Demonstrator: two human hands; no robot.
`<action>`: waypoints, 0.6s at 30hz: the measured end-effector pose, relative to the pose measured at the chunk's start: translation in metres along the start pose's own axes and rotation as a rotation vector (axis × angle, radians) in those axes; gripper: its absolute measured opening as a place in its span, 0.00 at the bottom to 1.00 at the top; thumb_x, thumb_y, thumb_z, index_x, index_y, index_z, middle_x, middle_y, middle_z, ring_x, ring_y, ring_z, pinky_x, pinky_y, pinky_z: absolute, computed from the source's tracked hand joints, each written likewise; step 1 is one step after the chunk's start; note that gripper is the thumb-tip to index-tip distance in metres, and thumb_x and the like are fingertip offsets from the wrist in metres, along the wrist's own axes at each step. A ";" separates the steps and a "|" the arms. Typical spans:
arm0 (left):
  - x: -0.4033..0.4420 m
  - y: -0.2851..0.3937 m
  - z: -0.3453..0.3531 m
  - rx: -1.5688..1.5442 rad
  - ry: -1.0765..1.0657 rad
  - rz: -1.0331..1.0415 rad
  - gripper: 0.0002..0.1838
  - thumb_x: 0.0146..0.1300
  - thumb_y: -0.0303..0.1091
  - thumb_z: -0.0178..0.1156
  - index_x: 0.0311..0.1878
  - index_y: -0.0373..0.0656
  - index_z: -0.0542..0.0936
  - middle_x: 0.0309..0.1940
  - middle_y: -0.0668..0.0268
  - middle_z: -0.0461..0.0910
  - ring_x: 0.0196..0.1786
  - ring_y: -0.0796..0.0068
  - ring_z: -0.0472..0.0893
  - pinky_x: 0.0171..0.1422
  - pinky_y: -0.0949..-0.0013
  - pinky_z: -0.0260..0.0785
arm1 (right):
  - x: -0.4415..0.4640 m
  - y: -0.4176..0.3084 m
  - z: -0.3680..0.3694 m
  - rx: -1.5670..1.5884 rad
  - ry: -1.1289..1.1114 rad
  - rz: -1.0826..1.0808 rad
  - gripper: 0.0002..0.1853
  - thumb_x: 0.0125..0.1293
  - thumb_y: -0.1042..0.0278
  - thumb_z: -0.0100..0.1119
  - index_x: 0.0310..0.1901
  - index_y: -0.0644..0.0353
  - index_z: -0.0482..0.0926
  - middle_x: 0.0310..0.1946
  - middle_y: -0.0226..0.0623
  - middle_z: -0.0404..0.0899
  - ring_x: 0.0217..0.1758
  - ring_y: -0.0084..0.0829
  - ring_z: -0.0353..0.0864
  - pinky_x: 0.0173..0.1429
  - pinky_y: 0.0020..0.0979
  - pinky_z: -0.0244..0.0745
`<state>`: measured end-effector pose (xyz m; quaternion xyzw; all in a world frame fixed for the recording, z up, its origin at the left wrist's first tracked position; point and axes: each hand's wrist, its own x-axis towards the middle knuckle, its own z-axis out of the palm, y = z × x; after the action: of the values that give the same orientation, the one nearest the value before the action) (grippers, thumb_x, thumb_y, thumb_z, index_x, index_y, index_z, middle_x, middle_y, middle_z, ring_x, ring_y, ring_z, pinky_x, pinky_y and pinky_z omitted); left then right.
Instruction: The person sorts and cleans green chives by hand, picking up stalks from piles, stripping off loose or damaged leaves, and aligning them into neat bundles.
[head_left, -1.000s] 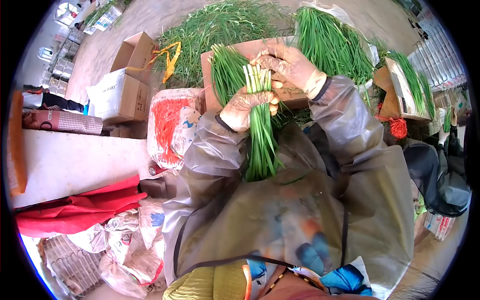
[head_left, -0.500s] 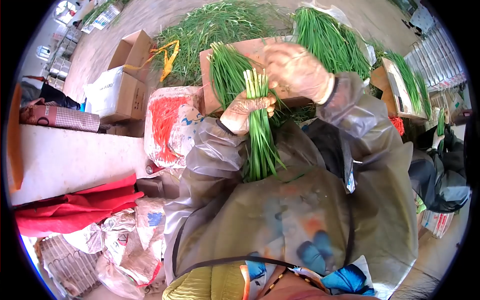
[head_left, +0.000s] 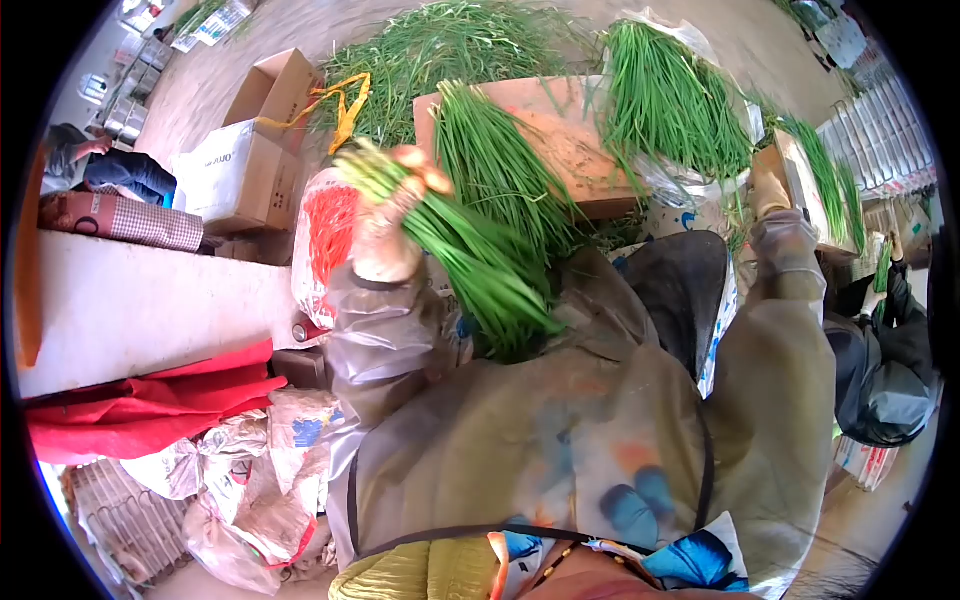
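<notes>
My left hand (head_left: 385, 235), slightly blurred, is closed round a bunch of garlic chives (head_left: 470, 255). The pale stem ends point up and left, and the green leaves hang down and right over my apron. Beside this bunch, more loose garlic chives (head_left: 490, 160) lie on a cardboard sheet (head_left: 560, 115). My right hand (head_left: 769, 192) is stretched out to the right, close to a cardboard box (head_left: 792, 165) with green leaves on it. Its fingers are too unclear to make out what they do.
A large chive pile (head_left: 680, 100) lies on plastic at the back right. Red ties (head_left: 330, 230) rest on a sack at left, near an open carton (head_left: 270, 90) and a white tabletop (head_left: 150, 310). At far right sits another person (head_left: 890, 330) holding green stems.
My left hand has swung left with the chive bunch, tilting it. My right hand has left the bunch's side and reached far to the right.
</notes>
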<state>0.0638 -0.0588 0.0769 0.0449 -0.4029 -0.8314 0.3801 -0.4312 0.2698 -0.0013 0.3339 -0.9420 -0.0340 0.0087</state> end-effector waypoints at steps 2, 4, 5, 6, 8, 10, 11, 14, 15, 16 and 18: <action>0.007 0.012 0.014 0.173 0.118 0.143 0.13 0.55 0.25 0.62 0.44 0.39 0.74 0.31 0.62 0.77 0.36 0.69 0.77 0.40 0.69 0.72 | -0.022 -0.066 -0.055 0.248 -0.090 0.062 0.18 0.58 0.54 0.54 0.42 0.59 0.79 0.40 0.52 0.78 0.47 0.45 0.76 0.50 0.38 0.68; 0.020 0.008 0.018 0.086 0.047 0.241 0.13 0.55 0.25 0.61 0.45 0.39 0.74 0.33 0.63 0.76 0.37 0.70 0.75 0.42 0.67 0.72 | -0.032 -0.138 -0.091 0.422 -0.139 0.027 0.18 0.59 0.55 0.54 0.46 0.56 0.78 0.40 0.48 0.78 0.46 0.46 0.76 0.47 0.37 0.70; 0.024 0.002 0.021 0.092 0.039 0.227 0.13 0.55 0.25 0.61 0.45 0.39 0.74 0.33 0.63 0.76 0.37 0.70 0.75 0.42 0.67 0.72 | -0.041 -0.172 -0.102 0.577 -0.127 -0.109 0.17 0.61 0.57 0.53 0.49 0.55 0.77 0.43 0.43 0.78 0.46 0.38 0.76 0.45 0.34 0.72; 0.026 -0.007 0.024 0.007 0.004 0.175 0.14 0.55 0.25 0.61 0.45 0.39 0.74 0.32 0.62 0.76 0.36 0.70 0.75 0.43 0.67 0.72 | -0.051 -0.206 -0.113 0.745 -0.138 -0.251 0.17 0.63 0.59 0.53 0.52 0.54 0.75 0.46 0.38 0.78 0.46 0.31 0.76 0.43 0.30 0.73; 0.026 -0.029 0.025 -0.060 0.029 0.079 0.14 0.55 0.25 0.62 0.45 0.39 0.74 0.32 0.62 0.76 0.36 0.69 0.75 0.46 0.66 0.70 | -0.059 -0.265 -0.101 1.203 -0.080 -0.687 0.22 0.63 0.59 0.55 0.57 0.56 0.70 0.52 0.35 0.75 0.50 0.29 0.75 0.50 0.27 0.73; 0.022 -0.054 0.021 -0.087 0.088 0.026 0.15 0.55 0.26 0.62 0.46 0.40 0.73 0.32 0.63 0.75 0.37 0.70 0.74 0.46 0.67 0.70 | -0.092 -0.325 -0.091 1.314 -0.062 -0.775 0.28 0.60 0.50 0.57 0.58 0.57 0.69 0.53 0.42 0.73 0.55 0.36 0.73 0.58 0.31 0.68; 0.022 -0.067 0.014 -0.155 0.118 -0.003 0.15 0.56 0.26 0.61 0.46 0.41 0.72 0.33 0.64 0.74 0.37 0.71 0.74 0.46 0.67 0.70 | -0.108 -0.344 -0.078 1.294 -0.105 -0.785 0.33 0.59 0.49 0.59 0.62 0.59 0.64 0.56 0.46 0.70 0.57 0.38 0.72 0.59 0.32 0.67; 0.030 -0.104 -0.032 -0.392 0.276 -0.077 0.13 0.58 0.28 0.60 0.46 0.42 0.71 0.32 0.66 0.73 0.36 0.71 0.73 0.46 0.66 0.70 | -0.137 -0.373 -0.036 1.189 -0.045 -0.717 0.43 0.56 0.55 0.62 0.67 0.59 0.50 0.60 0.50 0.63 0.60 0.44 0.67 0.62 0.34 0.63; 0.033 -0.114 -0.042 -0.370 0.246 -0.072 0.18 0.58 0.28 0.60 0.51 0.42 0.70 0.37 0.64 0.74 0.39 0.70 0.75 0.46 0.66 0.70 | -0.134 -0.377 -0.020 1.209 -0.047 -0.677 0.44 0.55 0.56 0.63 0.68 0.58 0.48 0.61 0.50 0.62 0.61 0.45 0.66 0.62 0.35 0.62; 0.038 -0.110 -0.036 -0.325 0.256 -0.163 0.22 0.58 0.29 0.61 0.55 0.43 0.67 0.41 0.63 0.74 0.43 0.70 0.74 0.50 0.66 0.69 | -0.124 -0.377 -0.009 1.290 -0.077 -0.628 0.42 0.55 0.58 0.63 0.67 0.58 0.51 0.60 0.50 0.64 0.61 0.44 0.66 0.62 0.34 0.62; 0.053 -0.112 -0.031 -0.094 0.263 -0.105 0.34 0.57 0.31 0.62 0.65 0.42 0.58 0.53 0.59 0.71 0.55 0.69 0.71 0.61 0.64 0.61 | -0.090 -0.367 0.013 1.273 -0.158 -0.488 0.36 0.56 0.63 0.63 0.65 0.59 0.58 0.54 0.47 0.70 0.57 0.39 0.70 0.59 0.31 0.65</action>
<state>-0.0291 -0.0708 -0.0106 0.1567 -0.3075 -0.8550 0.3872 -0.1317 0.0430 -0.0394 0.4733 -0.6740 0.5010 -0.2657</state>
